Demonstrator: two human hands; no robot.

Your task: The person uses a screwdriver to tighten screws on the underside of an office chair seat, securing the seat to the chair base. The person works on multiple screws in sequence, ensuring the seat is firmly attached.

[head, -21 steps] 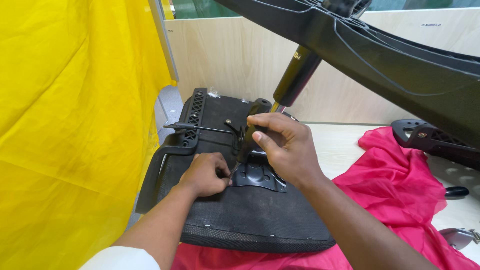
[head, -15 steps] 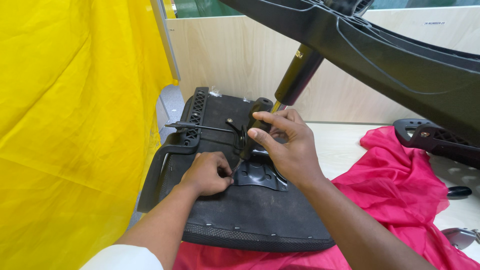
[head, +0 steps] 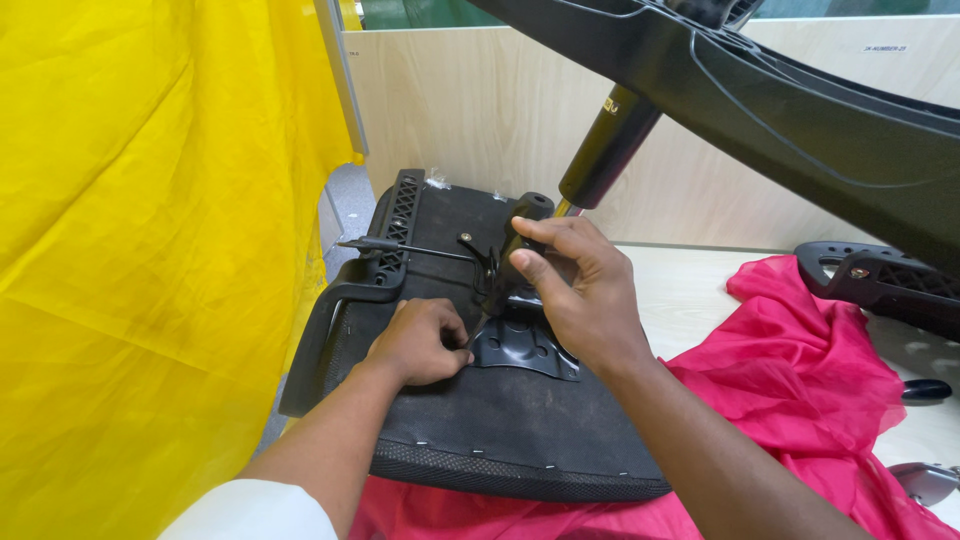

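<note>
An upturned black office chair seat (head: 480, 440) lies on a red cloth (head: 800, 370). At its middle sits a black metal mechanism plate (head: 525, 350) with a thin lever (head: 400, 247) pointing left. My right hand (head: 575, 290) is wrapped around the black handle of a tool (head: 515, 262) standing upright on the plate. My left hand (head: 425, 342) rests curled on the seat just left of the plate, fingertips at the plate's edge; whether it pinches something small I cannot tell.
A yellow cloth (head: 140, 250) hangs along the left. A black chair base with a gas cylinder (head: 605, 150) reaches overhead from the upper right. Another black plastic chair part (head: 880, 285) lies at the right on the light wooden table (head: 690, 290).
My right hand has shifted its grip slightly on the tool handle, fingers turning round it. My left hand stays in place at the plate's edge.
</note>
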